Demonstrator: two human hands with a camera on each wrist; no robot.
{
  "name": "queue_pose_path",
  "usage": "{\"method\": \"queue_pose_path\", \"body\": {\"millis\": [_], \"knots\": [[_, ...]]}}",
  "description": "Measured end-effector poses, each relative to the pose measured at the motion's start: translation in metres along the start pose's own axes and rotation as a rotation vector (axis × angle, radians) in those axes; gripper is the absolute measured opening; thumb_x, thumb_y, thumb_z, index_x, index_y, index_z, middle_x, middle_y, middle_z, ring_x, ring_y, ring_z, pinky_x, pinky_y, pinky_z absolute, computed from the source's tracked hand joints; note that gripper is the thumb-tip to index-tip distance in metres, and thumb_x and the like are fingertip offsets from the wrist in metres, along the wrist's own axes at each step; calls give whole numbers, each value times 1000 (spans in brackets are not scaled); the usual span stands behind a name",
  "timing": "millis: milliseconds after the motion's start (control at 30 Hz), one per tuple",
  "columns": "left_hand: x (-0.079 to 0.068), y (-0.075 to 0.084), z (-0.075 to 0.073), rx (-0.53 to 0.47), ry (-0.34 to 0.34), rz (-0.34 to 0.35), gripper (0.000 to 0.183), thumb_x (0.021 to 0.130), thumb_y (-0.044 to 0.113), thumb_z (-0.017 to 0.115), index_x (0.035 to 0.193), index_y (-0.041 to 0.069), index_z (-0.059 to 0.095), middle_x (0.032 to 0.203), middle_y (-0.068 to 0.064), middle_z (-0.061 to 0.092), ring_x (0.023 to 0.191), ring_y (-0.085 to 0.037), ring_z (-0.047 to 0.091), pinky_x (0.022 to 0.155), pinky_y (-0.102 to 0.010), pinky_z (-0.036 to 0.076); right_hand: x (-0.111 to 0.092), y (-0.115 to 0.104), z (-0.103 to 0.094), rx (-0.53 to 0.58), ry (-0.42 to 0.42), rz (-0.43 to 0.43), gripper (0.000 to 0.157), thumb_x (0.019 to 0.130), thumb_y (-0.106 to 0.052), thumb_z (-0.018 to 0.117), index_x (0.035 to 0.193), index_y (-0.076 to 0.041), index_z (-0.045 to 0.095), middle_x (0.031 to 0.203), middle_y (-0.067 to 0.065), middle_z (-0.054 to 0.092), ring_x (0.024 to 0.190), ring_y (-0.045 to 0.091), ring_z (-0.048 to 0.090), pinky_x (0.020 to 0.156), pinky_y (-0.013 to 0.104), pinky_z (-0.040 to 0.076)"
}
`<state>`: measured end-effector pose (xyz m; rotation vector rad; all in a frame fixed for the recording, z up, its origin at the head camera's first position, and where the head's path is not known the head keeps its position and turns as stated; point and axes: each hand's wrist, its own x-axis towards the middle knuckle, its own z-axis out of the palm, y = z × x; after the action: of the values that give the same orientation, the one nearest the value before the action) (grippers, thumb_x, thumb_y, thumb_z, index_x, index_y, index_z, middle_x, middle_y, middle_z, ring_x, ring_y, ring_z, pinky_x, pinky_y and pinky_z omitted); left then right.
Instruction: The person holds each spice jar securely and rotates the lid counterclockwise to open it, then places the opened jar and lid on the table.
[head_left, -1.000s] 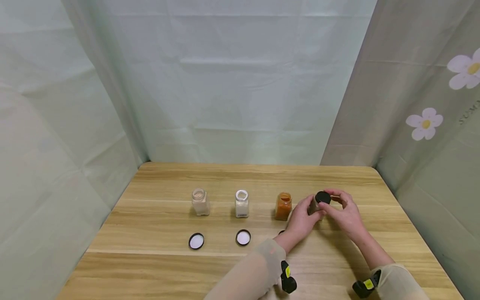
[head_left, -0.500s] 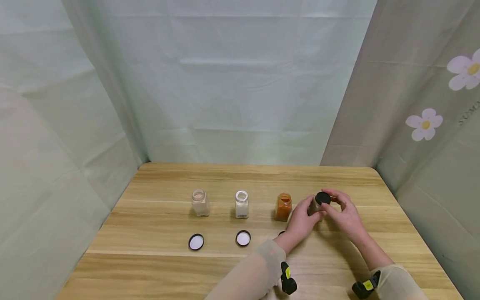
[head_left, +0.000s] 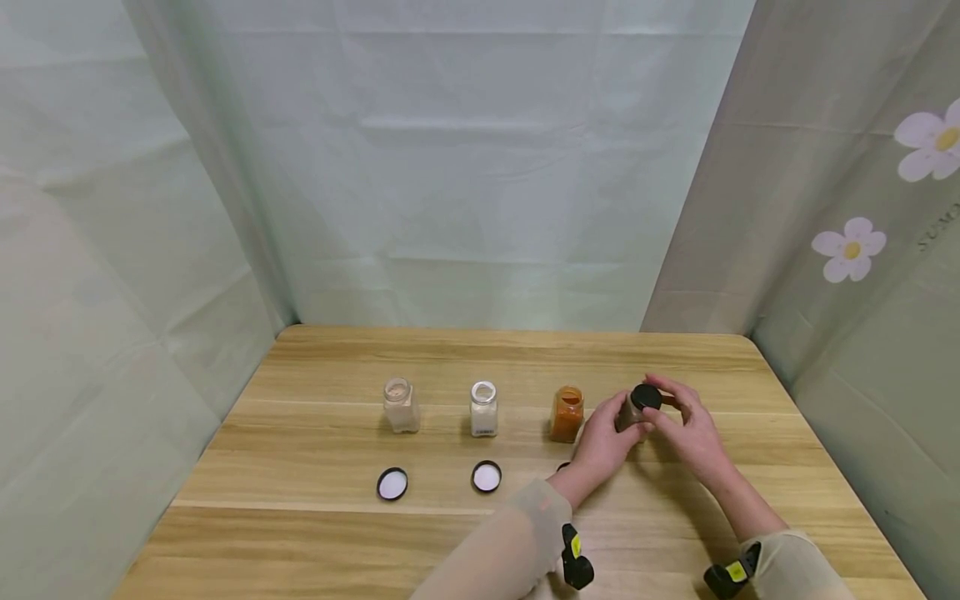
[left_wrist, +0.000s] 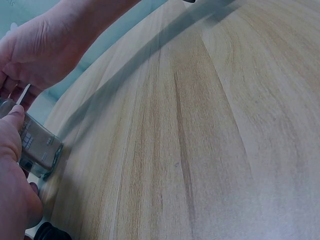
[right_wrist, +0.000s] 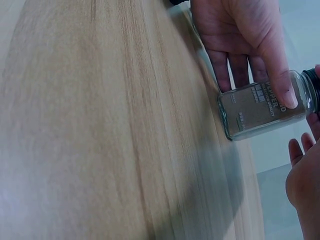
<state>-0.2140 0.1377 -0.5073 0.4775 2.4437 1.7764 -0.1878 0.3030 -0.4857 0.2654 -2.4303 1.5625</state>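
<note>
A square glass jar of ground pepper (right_wrist: 250, 112), its label partly readable in the right wrist view, stands at the right of the table with its black lid (head_left: 647, 396) on. My left hand (head_left: 606, 437) grips the jar's body from the left, thumb along the near side. From the right, my right hand (head_left: 693, 429) pinches the lid between thumb and fingers. Just left of my left hand stands a lidless jar of orange-red powder (head_left: 567, 415). Its neighbours are a lidless jar of white contents (head_left: 483, 410) and a lidless jar of pale beige powder (head_left: 402, 407).
Two black lids lie with white insides up on the wooden table (head_left: 300, 550): a left lid (head_left: 392, 483) and a middle lid (head_left: 487, 476). Another lid (head_left: 564, 465) is mostly hidden by my left wrist. Pale curtains (head_left: 465, 167) hang behind and beside the table.
My right hand's fingers have shifted slightly around the lid of the pepper jar. My left hand and the jar have stayed in place.
</note>
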Motion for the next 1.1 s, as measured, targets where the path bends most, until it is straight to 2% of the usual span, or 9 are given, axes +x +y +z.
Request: {"method": "queue_pose_path", "body": {"millis": [133,367,533,867,1100], "knots": [[0,0,0,6,4,-6,47,94,34,76,138,22,63,136,6,61,128,-9,53,109,-32,41,0,-1,1,-10,4,21,54,99,-15,70,150,-11,51,148,10,45,125,14,44,102,28,36],[0,-1,0,12,15,9,46,93,28,78,137,21,64,135,4,62,126,-11,54,108,-33,43,2,-4,3,27,28,90,61,95,-18,77,147,-1,50,148,11,45,124,23,43,100,40,33],[1,-1,1,15,18,5,48,93,27,78,138,21,63,135,5,61,126,-10,54,108,-32,42,3,-3,5,42,55,122,61,92,-19,80,142,1,52,145,13,45,123,25,43,99,46,34],[0,-1,2,15,15,-10,47,93,28,77,138,21,64,135,6,61,126,-10,54,108,-32,42,4,-2,4,26,62,149,57,92,-21,80,136,1,51,141,14,42,123,28,42,94,33,38],[0,-1,1,1,11,-14,46,94,29,76,137,22,64,136,6,61,127,-9,53,109,-32,41,5,-2,5,23,69,156,56,92,-22,80,134,1,51,141,13,41,123,27,42,94,34,38]]}}
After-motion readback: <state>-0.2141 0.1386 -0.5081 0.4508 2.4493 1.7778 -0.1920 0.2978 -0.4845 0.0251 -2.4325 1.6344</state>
